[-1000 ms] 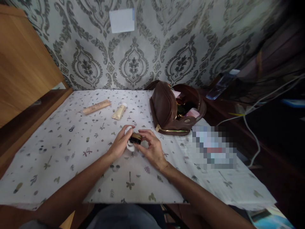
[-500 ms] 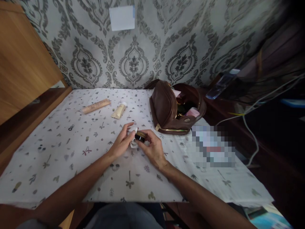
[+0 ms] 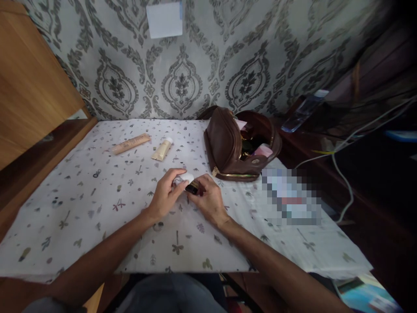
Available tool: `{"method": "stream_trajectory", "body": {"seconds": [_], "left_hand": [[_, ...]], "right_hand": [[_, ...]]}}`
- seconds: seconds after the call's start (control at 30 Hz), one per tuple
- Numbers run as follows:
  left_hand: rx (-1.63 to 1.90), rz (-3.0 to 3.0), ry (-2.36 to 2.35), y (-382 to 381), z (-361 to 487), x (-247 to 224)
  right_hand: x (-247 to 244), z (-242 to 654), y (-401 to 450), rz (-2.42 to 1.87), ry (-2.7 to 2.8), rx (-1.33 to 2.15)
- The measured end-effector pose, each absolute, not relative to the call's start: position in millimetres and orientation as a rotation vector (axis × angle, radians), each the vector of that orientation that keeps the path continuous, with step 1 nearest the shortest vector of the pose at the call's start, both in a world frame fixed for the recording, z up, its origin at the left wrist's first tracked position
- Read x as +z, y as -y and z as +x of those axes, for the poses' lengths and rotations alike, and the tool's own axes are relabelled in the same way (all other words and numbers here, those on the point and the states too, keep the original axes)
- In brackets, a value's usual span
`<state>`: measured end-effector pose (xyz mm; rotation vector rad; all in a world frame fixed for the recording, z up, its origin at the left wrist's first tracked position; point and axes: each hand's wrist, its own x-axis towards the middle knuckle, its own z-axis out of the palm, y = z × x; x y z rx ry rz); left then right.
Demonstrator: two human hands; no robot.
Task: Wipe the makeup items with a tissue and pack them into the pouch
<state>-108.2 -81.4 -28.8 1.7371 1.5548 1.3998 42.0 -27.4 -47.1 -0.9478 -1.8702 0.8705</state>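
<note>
My right hand [image 3: 209, 201] is closed on a small black jar [image 3: 193, 188], tilted a little above the table. In my left hand [image 3: 165, 191], a crumpled white tissue [image 3: 186, 176] is pinched between thumb and fingers. The tissue touches the jar's upper left side and hides part of it. Beyond my hands, a cream-coloured tube [image 3: 162, 150] with a white cap lies on the cloth. A longer peach-coloured tube [image 3: 130, 144] lies to its left.
A brown handbag [image 3: 224, 143] stands open at the back right, with pink items inside. The patterned tablecloth [image 3: 107, 234] covers the table. Off the right edge are a clear bottle [image 3: 304, 112] and white cables [image 3: 350, 191]. A blurred-out item [image 3: 291, 198] lies on the right. A wooden panel [image 3: 39, 74] rises on the left.
The tissue has moved up from beneath the jar to its upper left side, and my left fingers have curled around it. The jar has tilted in my right hand. The view has shifted slightly.
</note>
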Motion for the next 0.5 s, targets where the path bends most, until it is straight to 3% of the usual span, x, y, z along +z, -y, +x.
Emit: {"method": "stream_trajectory", "body": {"seconds": [0.2, 0.5], "left_hand": [[1.287, 2.297, -1.475, 83.4, -104.7, -32.4], [1.197, 1.661, -1.673, 82.2, -110.3, -21.3]], "right_hand": [[-46.5, 44.1, 30.3, -0.988, 1.945, 0.896], [-42.4, 44.5, 31.0, -0.912, 1.881, 1.003]]}}
